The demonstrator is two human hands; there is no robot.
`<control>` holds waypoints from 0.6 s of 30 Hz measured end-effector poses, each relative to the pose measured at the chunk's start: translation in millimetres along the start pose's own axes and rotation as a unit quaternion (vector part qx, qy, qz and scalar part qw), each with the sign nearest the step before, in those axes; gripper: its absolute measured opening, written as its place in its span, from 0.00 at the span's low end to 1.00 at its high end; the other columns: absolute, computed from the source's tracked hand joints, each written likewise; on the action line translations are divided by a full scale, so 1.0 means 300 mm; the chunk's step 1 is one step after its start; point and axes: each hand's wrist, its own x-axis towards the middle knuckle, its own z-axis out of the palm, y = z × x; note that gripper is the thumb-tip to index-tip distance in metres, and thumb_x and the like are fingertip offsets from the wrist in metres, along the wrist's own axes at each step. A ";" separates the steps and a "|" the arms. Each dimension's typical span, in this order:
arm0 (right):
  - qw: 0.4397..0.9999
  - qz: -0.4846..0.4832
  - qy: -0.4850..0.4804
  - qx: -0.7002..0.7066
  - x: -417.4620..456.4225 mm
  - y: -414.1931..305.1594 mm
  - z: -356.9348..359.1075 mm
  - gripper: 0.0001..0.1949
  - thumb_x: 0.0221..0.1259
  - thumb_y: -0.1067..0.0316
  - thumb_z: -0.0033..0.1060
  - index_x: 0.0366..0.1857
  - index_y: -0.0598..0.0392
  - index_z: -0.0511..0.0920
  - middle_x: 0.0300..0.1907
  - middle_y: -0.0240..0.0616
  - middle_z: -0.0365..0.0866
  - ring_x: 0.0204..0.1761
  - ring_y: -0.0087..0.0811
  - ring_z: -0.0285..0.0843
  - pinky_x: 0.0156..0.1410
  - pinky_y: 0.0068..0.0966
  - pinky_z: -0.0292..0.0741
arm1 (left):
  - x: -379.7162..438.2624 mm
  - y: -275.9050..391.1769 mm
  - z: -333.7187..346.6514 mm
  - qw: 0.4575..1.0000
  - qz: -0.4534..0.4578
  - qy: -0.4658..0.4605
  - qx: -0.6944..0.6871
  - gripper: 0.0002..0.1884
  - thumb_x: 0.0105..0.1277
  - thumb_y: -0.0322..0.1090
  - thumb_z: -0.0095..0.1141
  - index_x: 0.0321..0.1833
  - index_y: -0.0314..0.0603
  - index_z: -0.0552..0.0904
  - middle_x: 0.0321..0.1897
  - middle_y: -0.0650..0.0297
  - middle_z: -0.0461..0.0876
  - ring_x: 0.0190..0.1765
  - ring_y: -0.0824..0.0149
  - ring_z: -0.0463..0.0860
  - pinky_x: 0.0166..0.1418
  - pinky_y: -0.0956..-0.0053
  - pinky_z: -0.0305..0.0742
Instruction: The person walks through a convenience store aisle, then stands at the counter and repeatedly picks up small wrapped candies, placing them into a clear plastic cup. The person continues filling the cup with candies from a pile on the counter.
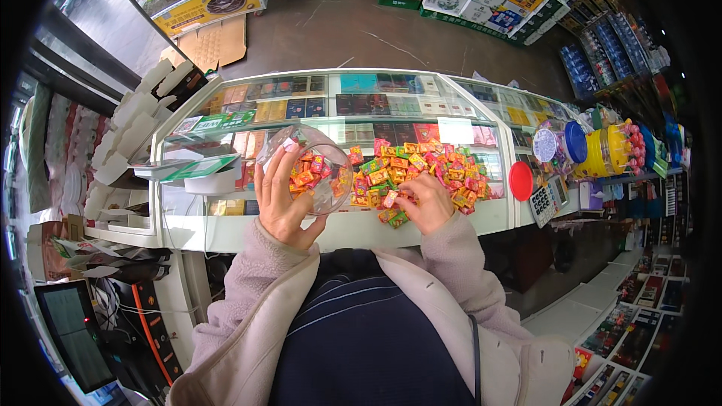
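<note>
My left hand (282,197) grips a clear plastic jar (338,152) that lies tilted on the glass counter (225,141), its mouth facing right. Some wrapped candies (313,169) are inside it. To the right, a loose heap of small candies (451,172) in orange, yellow, pink and green wrappers spreads over the glass. At the heap's near edge, my right hand (426,203) pinches one wrapped candy (390,198) between thumb and fingers. A round red lid (520,181) rests on the counter farther right.
A calculator (546,203) and candy jars with blue and yellow lids (603,149) stand at the right. On the left are a white device with a green top (211,172) and torn white cartons (130,124). Packs fill the showcase under the glass. A monitor (73,332) stands at lower left.
</note>
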 end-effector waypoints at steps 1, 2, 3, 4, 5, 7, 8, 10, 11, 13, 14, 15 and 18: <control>0.998 -0.007 -0.006 -0.055 -0.009 -0.004 0.014 0.14 0.56 0.62 0.78 0.40 0.59 0.85 0.39 0.42 0.79 0.45 0.43 0.80 0.51 0.37 0.79 | -0.001 0.000 0.000 1.000 0.001 -0.001 0.000 0.16 0.39 0.29 0.76 0.26 0.40 0.77 0.75 0.37 0.65 0.78 0.32 0.62 0.76 0.31 0.53; 0.998 0.017 -0.026 -0.055 -0.015 -0.012 0.028 0.18 0.54 0.58 0.79 0.41 0.60 0.85 0.42 0.44 0.76 0.50 0.45 0.77 0.55 0.39 0.77 | -0.002 -0.001 0.002 1.000 0.000 0.002 0.000 0.16 0.39 0.29 0.76 0.26 0.40 0.77 0.75 0.37 0.65 0.78 0.32 0.62 0.75 0.31 0.53; 0.997 0.024 -0.028 -0.072 -0.017 -0.021 0.039 0.18 0.54 0.59 0.80 0.42 0.60 0.84 0.43 0.44 0.76 0.50 0.45 0.77 0.55 0.39 0.77 | -0.001 -0.001 0.002 1.000 0.001 0.004 0.000 0.16 0.39 0.29 0.76 0.26 0.40 0.77 0.75 0.37 0.65 0.78 0.32 0.62 0.75 0.31 0.53; 0.995 0.032 -0.030 -0.088 -0.016 -0.031 0.048 0.19 0.53 0.59 0.80 0.42 0.61 0.84 0.43 0.44 0.76 0.50 0.45 0.77 0.55 0.39 0.78 | -0.001 -0.002 0.003 1.000 0.001 0.006 0.000 0.16 0.39 0.29 0.76 0.26 0.40 0.77 0.75 0.37 0.65 0.78 0.33 0.63 0.75 0.30 0.53; 0.993 0.039 -0.032 -0.105 -0.015 -0.038 0.056 0.19 0.53 0.60 0.80 0.43 0.61 0.84 0.44 0.44 0.75 0.50 0.44 0.77 0.55 0.39 0.78 | -0.003 -0.003 0.004 1.000 0.001 0.007 -0.001 0.16 0.39 0.29 0.76 0.26 0.41 0.77 0.75 0.37 0.65 0.78 0.32 0.63 0.75 0.30 0.53; 0.991 0.031 -0.035 -0.128 -0.009 -0.046 0.069 0.19 0.52 0.61 0.81 0.43 0.61 0.83 0.45 0.45 0.75 0.50 0.44 0.78 0.55 0.39 0.78 | -0.005 -0.008 0.004 1.000 0.003 0.008 -0.002 0.16 0.39 0.29 0.75 0.25 0.41 0.77 0.75 0.37 0.65 0.78 0.32 0.63 0.75 0.29 0.53; 0.989 0.027 -0.037 -0.140 -0.007 -0.045 0.074 0.20 0.51 0.62 0.82 0.43 0.61 0.83 0.45 0.45 0.75 0.50 0.44 0.78 0.55 0.39 0.78 | -0.006 -0.006 0.002 1.000 0.001 0.008 -0.003 0.16 0.39 0.29 0.75 0.26 0.41 0.77 0.75 0.37 0.65 0.78 0.32 0.63 0.75 0.29 0.53; 0.990 0.035 -0.048 -0.129 -0.010 -0.030 0.091 0.20 0.50 0.64 0.82 0.43 0.61 0.83 0.45 0.45 0.74 0.50 0.44 0.78 0.56 0.38 0.79 | -0.003 -0.003 -0.001 1.000 -0.002 0.006 -0.008 0.16 0.40 0.29 0.75 0.26 0.41 0.77 0.75 0.37 0.65 0.78 0.32 0.63 0.74 0.29 0.53; 0.990 0.038 -0.053 -0.123 -0.011 -0.027 0.096 0.20 0.50 0.65 0.83 0.43 0.60 0.82 0.45 0.45 0.74 0.51 0.44 0.78 0.56 0.38 0.79 | -0.001 -0.002 -0.001 1.000 -0.001 0.005 -0.007 0.16 0.40 0.29 0.75 0.26 0.41 0.78 0.75 0.37 0.65 0.78 0.32 0.63 0.74 0.29 0.53; 0.992 0.034 -0.048 -0.110 -0.014 -0.029 0.096 0.18 0.50 0.65 0.82 0.42 0.59 0.82 0.46 0.44 0.74 0.50 0.43 0.79 0.55 0.39 0.79 | -0.004 -0.003 -0.001 1.000 -0.003 0.002 -0.006 0.15 0.40 0.30 0.75 0.26 0.41 0.78 0.75 0.36 0.65 0.78 0.32 0.62 0.74 0.29 0.53; 0.993 0.033 -0.046 -0.103 -0.014 -0.032 0.095 0.18 0.50 0.66 0.82 0.41 0.59 0.82 0.46 0.44 0.74 0.49 0.43 0.79 0.54 0.39 0.79 | -0.005 -0.004 0.000 1.000 -0.002 0.002 -0.005 0.15 0.40 0.30 0.75 0.26 0.41 0.78 0.75 0.37 0.65 0.78 0.32 0.62 0.74 0.29 0.53; 0.994 0.037 -0.051 -0.089 -0.012 -0.041 0.090 0.17 0.51 0.66 0.81 0.40 0.58 0.81 0.45 0.43 0.74 0.49 0.43 0.79 0.53 0.39 0.79 | -0.007 -0.007 -0.001 1.000 -0.002 0.001 -0.002 0.15 0.40 0.30 0.75 0.26 0.41 0.78 0.75 0.37 0.65 0.78 0.32 0.62 0.74 0.29 0.53; 0.996 0.046 -0.069 -0.040 -0.008 -0.058 0.082 0.14 0.53 0.67 0.80 0.37 0.56 0.80 0.40 0.41 0.77 0.44 0.40 0.82 0.49 0.39 0.79 | -0.011 -0.011 0.003 1.000 -0.001 0.005 -0.002 0.15 0.41 0.30 0.75 0.26 0.41 0.78 0.75 0.37 0.65 0.78 0.32 0.62 0.75 0.29 0.53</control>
